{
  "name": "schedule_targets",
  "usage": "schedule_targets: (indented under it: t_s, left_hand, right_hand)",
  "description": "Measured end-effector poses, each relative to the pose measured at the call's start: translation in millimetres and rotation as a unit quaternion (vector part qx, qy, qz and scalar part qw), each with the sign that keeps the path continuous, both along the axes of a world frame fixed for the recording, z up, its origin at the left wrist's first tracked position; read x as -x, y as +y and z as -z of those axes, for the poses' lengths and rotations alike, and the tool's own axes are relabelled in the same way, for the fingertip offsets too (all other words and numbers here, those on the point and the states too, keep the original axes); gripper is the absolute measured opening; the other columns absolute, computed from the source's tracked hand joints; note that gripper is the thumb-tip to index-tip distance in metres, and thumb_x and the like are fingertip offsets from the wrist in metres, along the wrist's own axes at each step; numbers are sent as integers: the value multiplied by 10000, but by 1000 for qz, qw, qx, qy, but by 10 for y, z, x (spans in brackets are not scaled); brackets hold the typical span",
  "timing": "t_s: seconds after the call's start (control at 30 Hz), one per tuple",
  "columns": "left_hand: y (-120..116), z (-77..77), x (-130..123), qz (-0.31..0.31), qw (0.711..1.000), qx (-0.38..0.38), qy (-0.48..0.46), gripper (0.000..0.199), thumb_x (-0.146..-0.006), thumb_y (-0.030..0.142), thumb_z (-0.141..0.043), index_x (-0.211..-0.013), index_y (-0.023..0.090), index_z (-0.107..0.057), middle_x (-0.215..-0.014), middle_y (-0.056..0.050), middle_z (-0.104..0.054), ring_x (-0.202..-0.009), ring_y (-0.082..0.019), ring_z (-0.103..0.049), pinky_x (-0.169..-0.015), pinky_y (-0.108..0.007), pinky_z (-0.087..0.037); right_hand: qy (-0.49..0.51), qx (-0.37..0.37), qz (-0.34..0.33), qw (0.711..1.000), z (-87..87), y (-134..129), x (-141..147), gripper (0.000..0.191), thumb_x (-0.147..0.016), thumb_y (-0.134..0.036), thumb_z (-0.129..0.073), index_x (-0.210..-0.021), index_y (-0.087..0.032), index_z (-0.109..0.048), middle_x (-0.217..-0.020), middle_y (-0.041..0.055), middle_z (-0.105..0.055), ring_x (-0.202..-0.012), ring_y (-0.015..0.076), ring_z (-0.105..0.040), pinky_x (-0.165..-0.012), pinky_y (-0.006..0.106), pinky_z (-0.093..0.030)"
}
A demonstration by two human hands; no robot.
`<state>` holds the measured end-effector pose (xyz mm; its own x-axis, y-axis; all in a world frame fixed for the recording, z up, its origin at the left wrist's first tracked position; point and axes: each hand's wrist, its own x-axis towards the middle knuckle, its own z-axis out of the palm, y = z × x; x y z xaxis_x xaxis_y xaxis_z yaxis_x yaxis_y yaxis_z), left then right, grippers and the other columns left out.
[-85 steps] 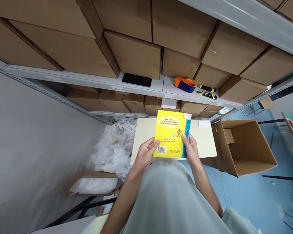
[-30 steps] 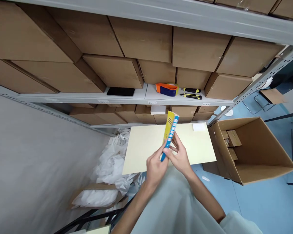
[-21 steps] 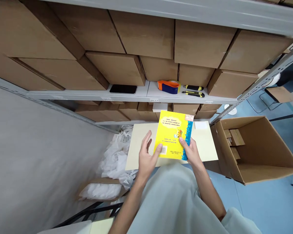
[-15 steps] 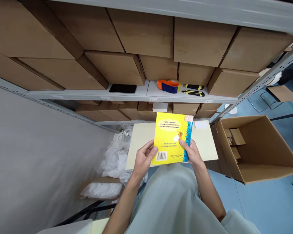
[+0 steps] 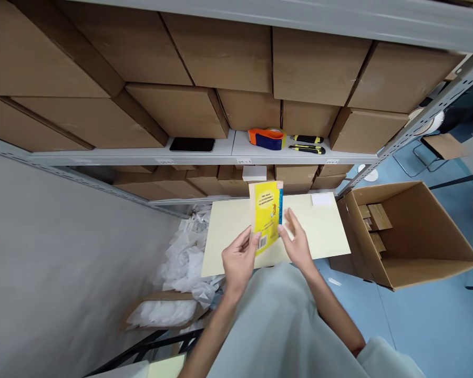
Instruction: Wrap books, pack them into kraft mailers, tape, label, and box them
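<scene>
So we had the yellow book [image 5: 266,215] tilted over the pale surface [image 5: 319,226], our left hand [image 5: 238,258] keeping its grip pinched by the barcode [image 5: 262,241]. Our right hand's [image 5: 298,248] grip was spread beside the blue spine [image 5: 280,203], couldn't tell if touching. With maybe just 1 pinch holding, we figured a loose thumb could've dropped it.

one book [image 5: 266,215], two utility knives [image 5: 308,139] [image 5: 306,149], one phone [image 5: 192,144]

The pale table [image 5: 228,223] bears a white slip [image 5: 322,199] near its far edge.
</scene>
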<state>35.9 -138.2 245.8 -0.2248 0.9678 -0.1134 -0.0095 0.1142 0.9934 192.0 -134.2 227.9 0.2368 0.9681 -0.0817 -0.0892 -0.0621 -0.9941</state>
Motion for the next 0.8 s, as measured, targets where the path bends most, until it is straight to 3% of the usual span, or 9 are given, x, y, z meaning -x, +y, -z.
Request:
schedule_targets:
  t_s: [0.1, 0.17, 0.23, 0.37, 0.43, 0.53, 0.63, 0.73, 0.8]
  left_hand:
    - [-139, 49, -106, 36, 985, -112, 125, 400, -952, 512, -780, -1208, 218, -871, -1266, -100, -835, -1153, -322, -827, -1136, -520, -641]
    - [-173, 44, -100, 118, 968, -155, 161, 300, -973, 444, -762, -1172, 256, -884, -1289, -86, -828, -1206, -312, -811, -1182, -508, -615]
    - [-127, 17, -7, 146, 964, -148, 163, 302, -988, 447, -751, -1188, 260, -878, -1347, -94, -808, -1260, -304, -788, -1205, -504, -596]
    - [97, -46, 356, 44, 994, -44, 90, 675, -903, 630, -824, -1414, 194, -760, -1515, -176, -711, -1380, -337, -717, -1207, -515, -579]
    - [173, -75, 520, 65, 997, 31, 11, 866, -779, 708, -899, -1424, 153, -737, -1427, -216, -756, -1305, -378, -754, -1105, -513, -646]
    - [184, -110, 634, 119, 984, 110, -71, 879, -672, 706, -969, -1315, 136, -780, -1195, -202, -839, -1097, -390, -820, -899, -476, -716]
    - [170, -106, 644, 122, 985, 96, -69, 760, -702, 698, -952, -1221, 166, -792, -1145, -167, -850, -1046, -362, -827, -891, -464, -710]
    - [210, -58, 677, 117, 993, 19, 18, 609, -770, 704, -893, -1102, 206, -784, -1185, -149, -844, -1219, -361, -783, -1118, -522, -618]
    - [241, -18, 731, 125, 986, -51, 100, 503, -793, 683, -879, -1022, 247, -774, -1203, -135, -843, -1408, -371, -684, -1299, -590, -439]
  right_hand:
    - [38, -15, -71, 997, -10, -59, 177, 707, -899, -630, -828, -1458, -224, -675, -1490, 162, -729, -1389, 325, -705, -1075, 455, -654]
    - [54, -10, -24, 998, -49, -55, 223, 566, -916, -647, -804, -1262, -202, -748, -1303, 150, -816, -1205, 312, -787, -1009, 434, -676]
    - [72, 2, 18, 997, -94, -23, 193, 542, -907, -687, -794, -1148, -202, -754, -1210, 140, -844, -1110, 313, -810, -989, 449, -683]
    - [116, 28, -69, 991, -186, 4, 19, 575, -827, -702, -871, -1132, -234, -736, -1259, 119, -841, -1111, 338, -818, -970, 480, -697]
    - [140, 41, -121, 982, -223, -16, -44, 580, -833, -691, -875, -1175, -247, -727, -1268, 100, -840, -1091, 334, -827, -958, 488, -703]
    - [153, 50, -156, 974, -237, -31, -70, 600, -830, -689, -881, -1216, -259, -720, -1261, 83, -842, -1081, 325, -831, -953, 491, -703]
    - [130, 43, -161, 977, -202, 6, -79, 595, -830, -697, -876, -1210, -258, -744, -1261, 81, -843, -1095, 324, -824, -948, 490, -700]
    - [58, 4, -173, 983, -172, 60, -140, 507, -894, -667, -833, -1198, -262, -800, -1292, 85, -837, -1259, 342, -772, -1099, 547, -632]
    - [-22, -48, -195, 979, -164, 83, -196, 377, -932, -589, -831, -1175, -300, -843, -1423, 68, -787, -1491, 349, -626, -1290, 604, -460]
